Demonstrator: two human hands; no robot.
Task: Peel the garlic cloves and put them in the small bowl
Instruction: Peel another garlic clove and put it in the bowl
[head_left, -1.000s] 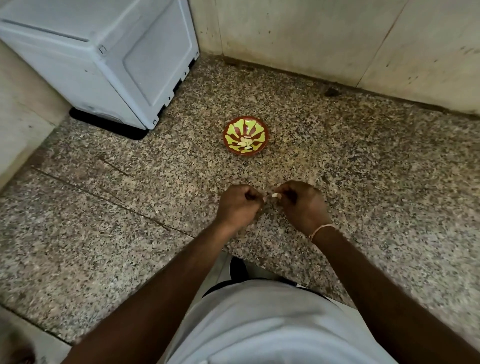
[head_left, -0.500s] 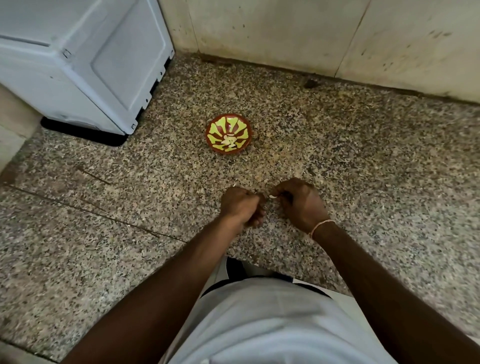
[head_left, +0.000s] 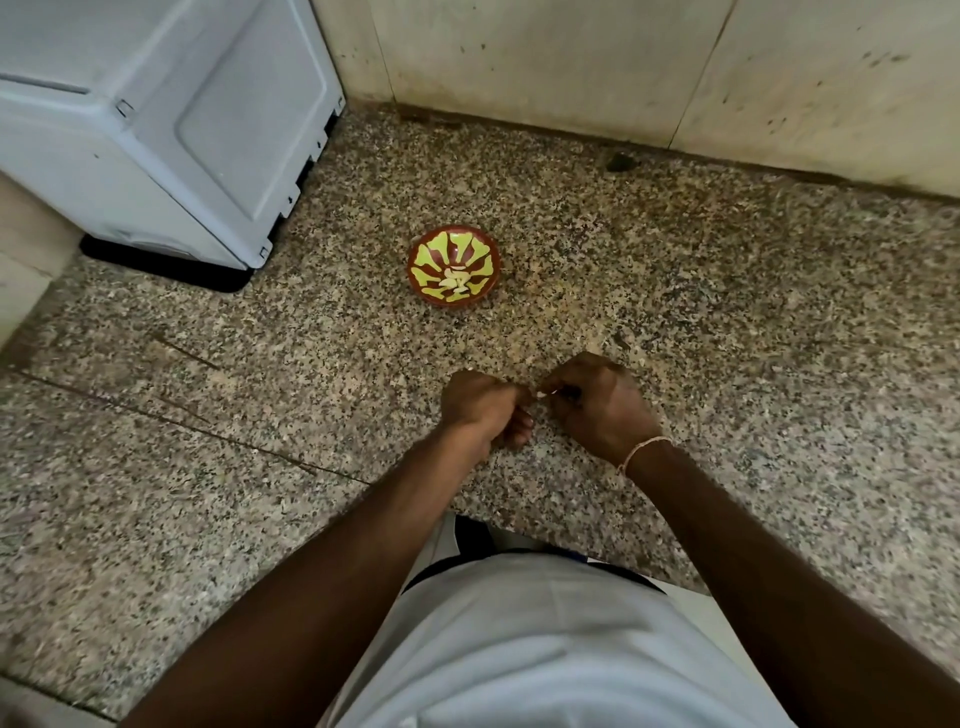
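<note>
Garlic clove (head_left: 544, 393), a pale sliver, shows between the two fists, pinched at the curled fingertips of the right hand (head_left: 597, 410). Left hand (head_left: 480, 408) is curled just beside it; whether it grips the clove too I cannot tell. Both hover over the speckled tabletop (head_left: 727, 338). Beyond them sits the small bowl (head_left: 453, 265), red and yellow, holding pale cloves. No writing is legible anywhere.
</note>
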